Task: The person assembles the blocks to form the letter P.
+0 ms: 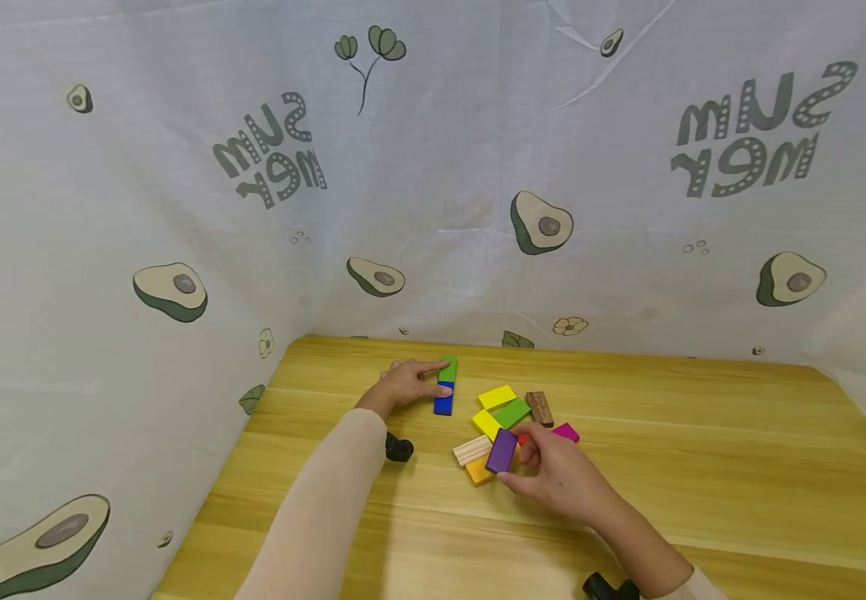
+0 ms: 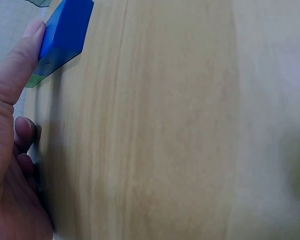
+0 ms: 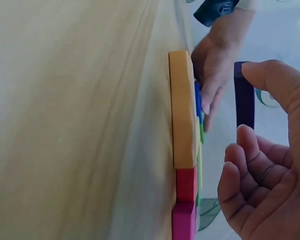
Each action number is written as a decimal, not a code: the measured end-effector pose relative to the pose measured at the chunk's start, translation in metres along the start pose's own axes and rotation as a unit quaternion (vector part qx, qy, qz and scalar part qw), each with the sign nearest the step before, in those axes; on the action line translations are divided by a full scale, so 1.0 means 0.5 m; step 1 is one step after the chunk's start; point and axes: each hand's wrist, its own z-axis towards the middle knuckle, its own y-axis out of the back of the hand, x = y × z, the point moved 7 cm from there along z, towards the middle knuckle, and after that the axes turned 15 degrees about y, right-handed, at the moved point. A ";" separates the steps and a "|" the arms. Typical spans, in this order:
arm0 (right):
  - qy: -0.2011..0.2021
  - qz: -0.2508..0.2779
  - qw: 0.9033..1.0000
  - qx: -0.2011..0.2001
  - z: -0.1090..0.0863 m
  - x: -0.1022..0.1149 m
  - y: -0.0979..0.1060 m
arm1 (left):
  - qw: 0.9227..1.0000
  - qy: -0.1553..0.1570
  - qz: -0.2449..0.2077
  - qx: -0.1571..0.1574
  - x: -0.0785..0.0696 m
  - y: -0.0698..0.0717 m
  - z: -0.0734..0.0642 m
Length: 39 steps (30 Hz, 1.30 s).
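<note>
My left hand (image 1: 404, 383) touches two blocks laid end to end near the back of the table. Its thumb lies on the blue block (image 1: 443, 400), its forefinger on the green block (image 1: 448, 367). In the left wrist view the thumb rests along a side of the blue block (image 2: 67, 32). My right hand (image 1: 556, 475) pinches a purple block (image 1: 503, 451) by its ends between thumb and finger. The right wrist view has the purple block (image 3: 244, 95) raised off the table, the other fingers curled below it.
Around the purple block lie loose blocks: yellow (image 1: 497, 397), green (image 1: 512, 412), dark brown (image 1: 540, 409), pale striped wood (image 1: 473, 451), orange (image 1: 479, 471) and magenta (image 1: 568, 432). A red one is partly hidden by my right hand. A printed cloth (image 1: 433, 167) hangs behind the wooden table (image 1: 703, 450).
</note>
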 end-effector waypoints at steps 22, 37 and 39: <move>0.062 0.015 0.997 0.044 0.119 0.054 -0.083 | 1.000 -0.002 -0.013 -0.003 0.004 -0.001 0.001; 0.083 -0.046 0.994 0.056 0.148 0.044 -0.128 | 1.000 -0.009 -0.029 0.004 -0.001 0.001 -0.003; 0.091 -0.054 0.992 0.061 0.150 0.042 -0.132 | 0.999 -0.011 -0.031 0.003 0.001 0.001 -0.002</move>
